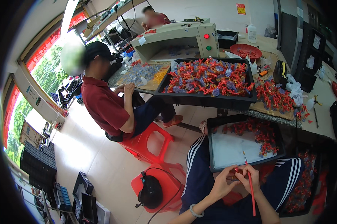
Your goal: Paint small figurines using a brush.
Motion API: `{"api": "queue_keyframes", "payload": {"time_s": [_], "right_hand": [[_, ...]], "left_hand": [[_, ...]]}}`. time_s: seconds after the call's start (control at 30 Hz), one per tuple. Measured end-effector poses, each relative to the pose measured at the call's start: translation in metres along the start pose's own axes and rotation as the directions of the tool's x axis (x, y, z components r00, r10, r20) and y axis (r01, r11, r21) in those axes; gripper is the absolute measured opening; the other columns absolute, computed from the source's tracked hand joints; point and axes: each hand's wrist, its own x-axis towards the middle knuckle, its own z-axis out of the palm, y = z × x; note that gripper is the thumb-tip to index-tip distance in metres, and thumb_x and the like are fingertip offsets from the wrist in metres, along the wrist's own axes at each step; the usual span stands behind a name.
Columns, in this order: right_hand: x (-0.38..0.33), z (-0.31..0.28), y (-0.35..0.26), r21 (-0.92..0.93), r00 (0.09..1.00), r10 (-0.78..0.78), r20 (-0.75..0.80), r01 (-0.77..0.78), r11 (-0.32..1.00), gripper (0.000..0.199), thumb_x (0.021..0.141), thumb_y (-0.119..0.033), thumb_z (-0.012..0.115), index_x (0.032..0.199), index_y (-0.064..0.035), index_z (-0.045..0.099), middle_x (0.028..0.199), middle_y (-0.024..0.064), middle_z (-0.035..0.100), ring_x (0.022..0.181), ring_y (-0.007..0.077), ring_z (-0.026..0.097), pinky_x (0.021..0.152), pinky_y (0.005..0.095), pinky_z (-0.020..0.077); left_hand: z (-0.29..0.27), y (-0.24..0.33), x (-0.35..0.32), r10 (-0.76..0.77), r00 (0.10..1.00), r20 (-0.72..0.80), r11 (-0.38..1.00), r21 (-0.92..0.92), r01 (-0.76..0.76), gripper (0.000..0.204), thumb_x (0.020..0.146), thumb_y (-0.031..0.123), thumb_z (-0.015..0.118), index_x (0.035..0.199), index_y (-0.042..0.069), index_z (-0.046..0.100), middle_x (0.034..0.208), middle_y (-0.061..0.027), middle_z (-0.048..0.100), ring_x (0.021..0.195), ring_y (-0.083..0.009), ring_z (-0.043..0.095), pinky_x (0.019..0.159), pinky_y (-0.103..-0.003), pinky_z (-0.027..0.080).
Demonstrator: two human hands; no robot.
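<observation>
Over my lap, my left hand (222, 184) pinches a small red figurine (236, 170), mostly hidden by the fingers. Close beside it, my right hand (253, 178) grips a thin paintbrush (251, 192) with a red handle. The brush's tip points up and away from me, so its bristles are clear of the figurine. Just beyond both hands, a black tray with a white bottom (230, 147) rests at my knees. Red figurines with bluish, see-through parts (267, 140) line its far and right sides.
A large black tray (209, 100) heaped with similar figurines stands on the workbench, with a loose pile (276, 98) to its right. Behind is a beige machine (207, 41). A co-worker (105, 100) sits at left on a red stool (150, 142); another stool (172, 179) bears a black bag.
</observation>
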Motion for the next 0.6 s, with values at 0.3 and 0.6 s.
{"api": "queue_keyframes", "payload": {"time_s": [0.3, 0.6], "right_hand": [[0.096, -0.039, -0.051, 0.246, 0.964, -0.186, 0.189, 0.137, 0.959, 0.023, 0.099, -0.02, 0.048, 0.108, 0.0007, 0.054, 0.089, 0.0113, 0.069, 0.091, 0.0199, 0.064, 0.093, 0.0337, 0.0436], [0.083, -0.06, 0.003, 0.274, 0.947, -0.321, 0.017, 0.304, 0.912, 0.038, 0.093, -0.034, 0.059, 0.097, 0.002, 0.07, 0.077, 0.0067, 0.063, 0.067, 0.0129, 0.058, 0.062, 0.0242, 0.0451]], "left_hand": [[-0.029, 0.018, 0.034, 0.087, 0.991, -0.101, 0.801, -0.584, -0.13, 0.06, 0.085, -0.004, 0.059, 0.138, 0.003, 0.03, 0.127, -0.0143, 0.05, 0.115, -0.0324, 0.056, 0.098, -0.038, 0.046], [-0.006, -0.007, 0.047, -0.038, 0.999, 0.007, 0.726, -0.687, 0.032, 0.067, 0.084, 0.009, 0.07, 0.137, 0.002, 0.03, 0.127, -0.0168, 0.05, 0.117, -0.0347, 0.055, 0.097, -0.038, 0.048]]}}
